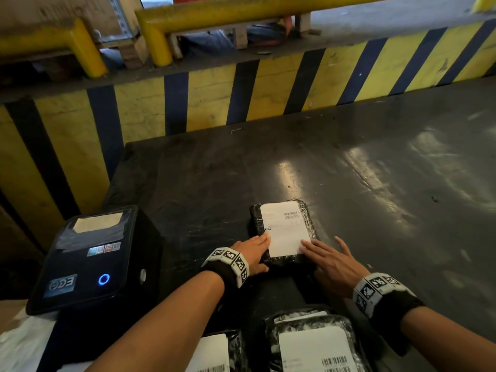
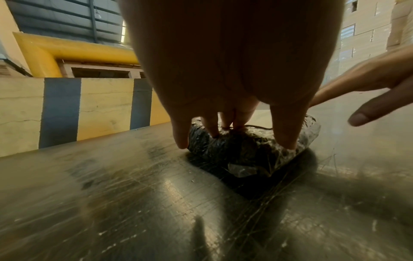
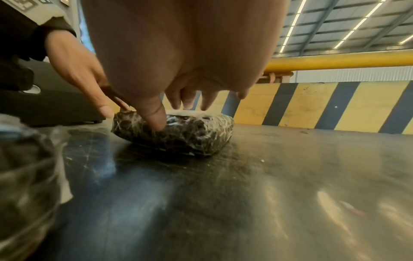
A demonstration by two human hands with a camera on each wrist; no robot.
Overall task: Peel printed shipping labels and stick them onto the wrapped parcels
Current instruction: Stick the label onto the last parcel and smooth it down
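Observation:
A small parcel (image 1: 308, 218) wrapped in black plastic and clear film lies on the dark table, with a white shipping label (image 1: 285, 228) stuck on its top. My left hand (image 1: 255, 251) lies at the parcel's near left corner, its straight fingers touching the label's left edge. My right hand (image 1: 330, 260) rests at the near right corner, fingers straight on the label's lower right. In the left wrist view the left hand (image 2: 232, 127) presses down on the parcel (image 2: 252, 151). The right wrist view shows my right thumb pushing into the parcel (image 3: 178, 136).
A black label printer (image 1: 88, 259) with a blue lit button stands at the left. Two labelled wrapped parcels (image 1: 311, 345) lie at the near edge, between my forearms. A yellow and black striped barrier (image 1: 214, 98) runs behind the table (image 1: 375, 170).

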